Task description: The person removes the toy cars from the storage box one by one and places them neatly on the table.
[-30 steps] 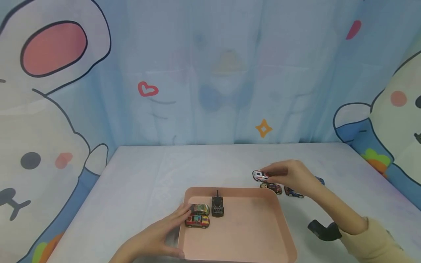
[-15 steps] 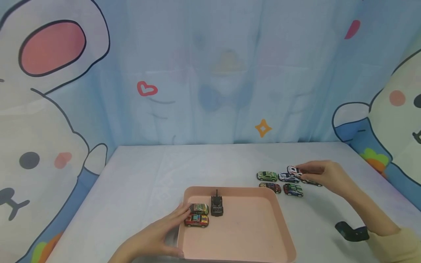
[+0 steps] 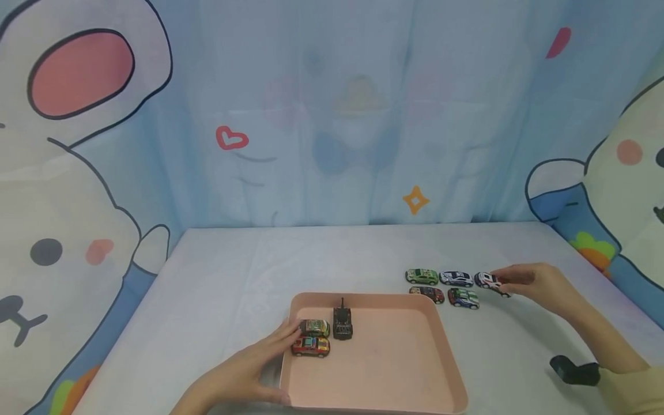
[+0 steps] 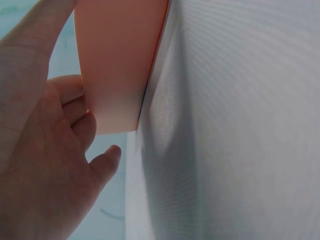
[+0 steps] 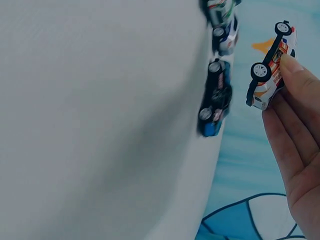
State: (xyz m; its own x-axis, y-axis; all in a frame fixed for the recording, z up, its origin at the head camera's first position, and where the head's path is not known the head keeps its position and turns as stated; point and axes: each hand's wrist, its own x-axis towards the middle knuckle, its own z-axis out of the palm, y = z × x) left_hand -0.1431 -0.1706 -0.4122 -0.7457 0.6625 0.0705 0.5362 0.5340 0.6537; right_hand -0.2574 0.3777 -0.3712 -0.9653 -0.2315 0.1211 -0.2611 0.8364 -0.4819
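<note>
R hand (image 3: 540, 287): thumb and fingertips pinch the white toy car (image 3: 486, 280) by its sides; grip looks secure. Car pos.: ahead of the fingertips, to their L in head view. Long axis runs obliquely, far-L to near-R. R-wrist view shows it clear of the table, approx. parallel w/ the row beside it.

Directly below/near-R of it: a dark toy car (image 5: 216, 97), partly covered in head view. Adj. on L: white-and-blue car (image 3: 456, 279), just beside.

Tray (image 3: 384, 369) lies L and nearer the person, well apart from the held car. R hand is the nearer one by far; L hand (image 3: 249, 366) is at the tray's opp. (L) side.

L fingers: relaxed, spread against the tray wall, not closed round it; exact contact of each fingertip: can't tell.
</note>
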